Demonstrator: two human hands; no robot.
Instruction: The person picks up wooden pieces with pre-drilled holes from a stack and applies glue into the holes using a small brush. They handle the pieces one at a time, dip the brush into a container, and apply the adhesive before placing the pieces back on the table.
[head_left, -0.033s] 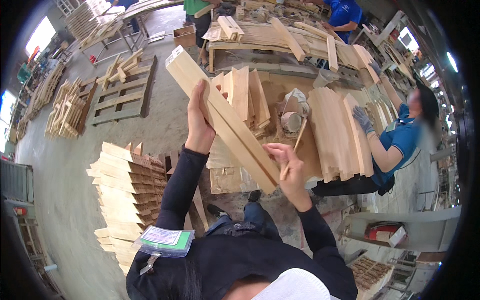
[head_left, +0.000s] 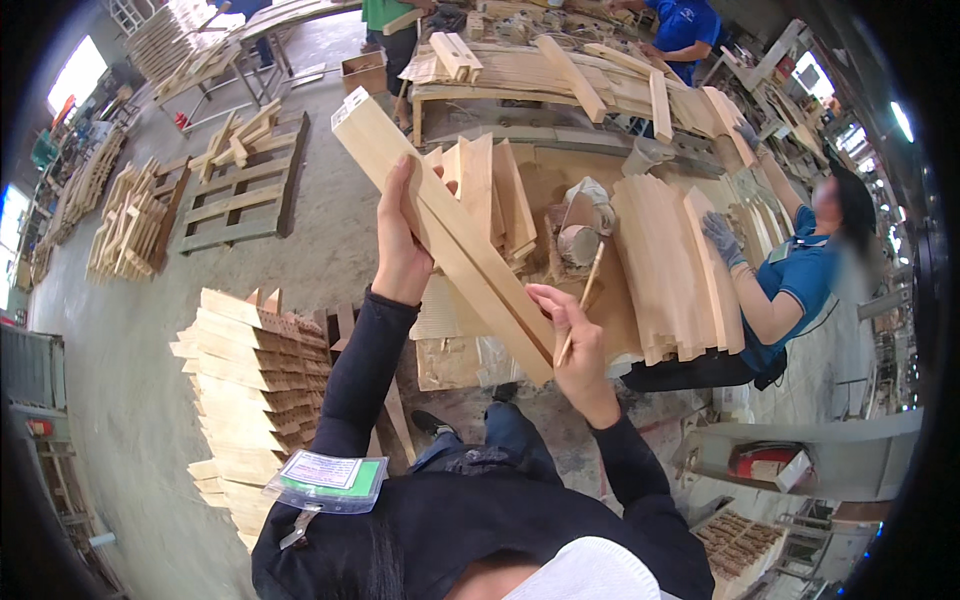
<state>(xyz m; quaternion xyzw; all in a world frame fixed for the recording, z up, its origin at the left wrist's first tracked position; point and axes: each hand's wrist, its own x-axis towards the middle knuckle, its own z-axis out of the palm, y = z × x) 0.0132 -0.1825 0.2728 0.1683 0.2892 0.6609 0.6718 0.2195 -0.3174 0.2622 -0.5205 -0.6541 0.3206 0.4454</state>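
Note:
My left hand (head_left: 402,235) is closed around the upper part of a long pale wooden rail (head_left: 455,235) with a groove along its length. The rail slants in front of me, its far end up to the left and its near end down to the right. In my right hand (head_left: 580,345) is a thin wooden stick (head_left: 593,275), pointing up and away. The fingertips of that hand are at the rail's grooved edge close to its near end; whether they press on it I cannot tell.
Beyond the rail, a cardboard-covered table (head_left: 625,290) holds upright wood pieces (head_left: 480,190), a coated container (head_left: 580,243) and a row of boards (head_left: 655,260). A gloved co-worker (head_left: 800,270) handles boards at the right. Stacked wood (head_left: 245,390) stands on my left, a pallet (head_left: 240,205) farther off.

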